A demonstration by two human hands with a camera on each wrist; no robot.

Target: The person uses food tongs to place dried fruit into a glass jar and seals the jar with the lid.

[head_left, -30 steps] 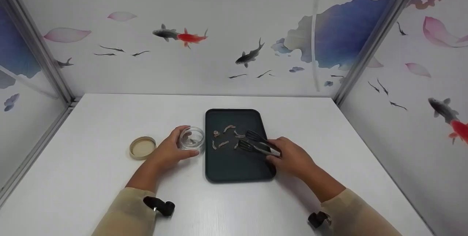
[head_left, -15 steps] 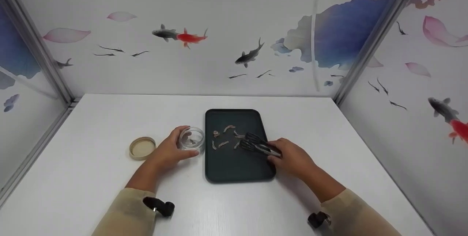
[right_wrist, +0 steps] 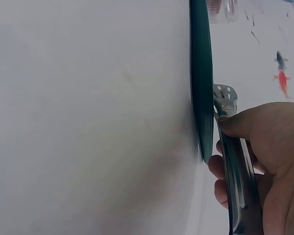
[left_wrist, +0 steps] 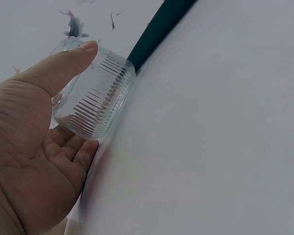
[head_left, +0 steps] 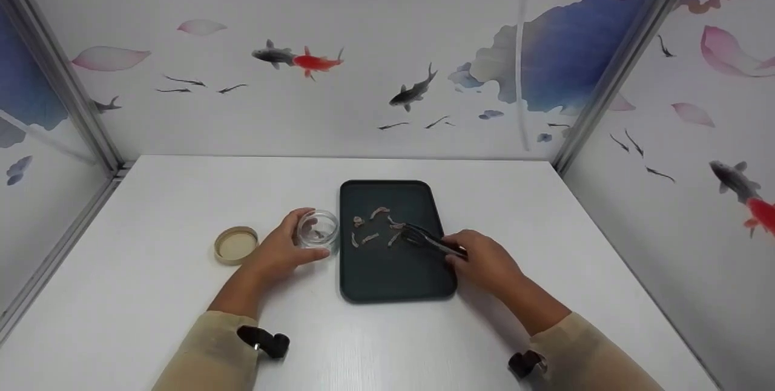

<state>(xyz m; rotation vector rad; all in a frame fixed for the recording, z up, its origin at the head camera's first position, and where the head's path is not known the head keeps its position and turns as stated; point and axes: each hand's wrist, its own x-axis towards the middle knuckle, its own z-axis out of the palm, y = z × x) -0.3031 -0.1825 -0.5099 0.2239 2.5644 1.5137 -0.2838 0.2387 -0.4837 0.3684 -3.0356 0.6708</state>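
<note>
My left hand [head_left: 281, 252] grips a small clear glass jar [head_left: 318, 230], thumb on the near side and fingers round the far side. Ridges run along the jar's wall [left_wrist: 95, 98] in the left wrist view. The jar stands upright just left of a dark green tray [head_left: 393, 279]. Several small, curled, brownish dried strips [head_left: 379, 212] lie on the tray. Over its right side, my right hand [head_left: 484, 258] holds metal tongs with dark slotted heads [head_left: 418, 236]. The heads are squeezed together close to the rightmost strips; whatever lies between them is hidden.
A round tan lid [head_left: 236, 246] lies on the white table [head_left: 387, 342], left of the jar and beside my left wrist. Printed panels [head_left: 363, 118] with fish and petals enclose the table at the back and sides.
The tongs' two heads have come together from spread apart and shifted slightly right, as my right hand squeezes. My left hand and the jar have stayed in place.
</note>
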